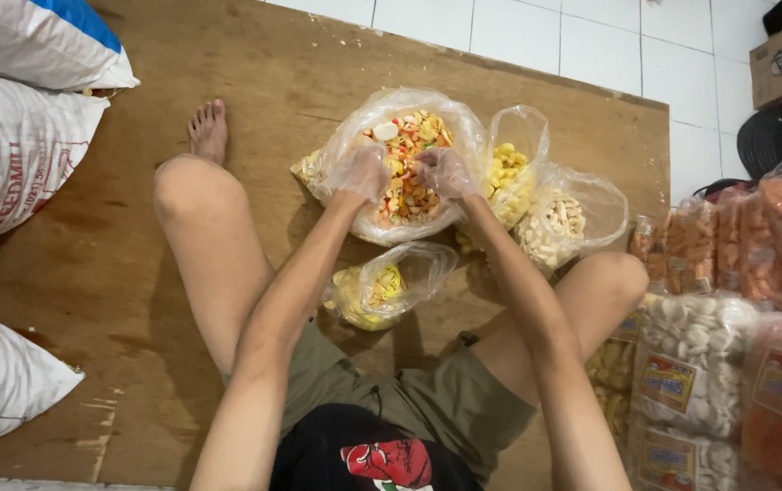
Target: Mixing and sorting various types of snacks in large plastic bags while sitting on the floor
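We are mixing: left hand [361, 170] and right hand [445, 172], both gloved and loosely curled, dig into the mixed-cracker bag [400, 168] near the wooden board's [118, 273] far edge; whether they grip crackers we cannot tell. Next calls for gentle scooping.

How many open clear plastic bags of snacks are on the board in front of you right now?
4: the big mixed-colour bag under both hands, a yellow-snack bag beside it, a pale-snack bag further right, and a small yellow bag nearest the lap. Others may be hidden.

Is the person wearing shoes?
No, the bare foot rests on the wooden board with its toes showing, while both hands work in the big bag of mixed crackers.
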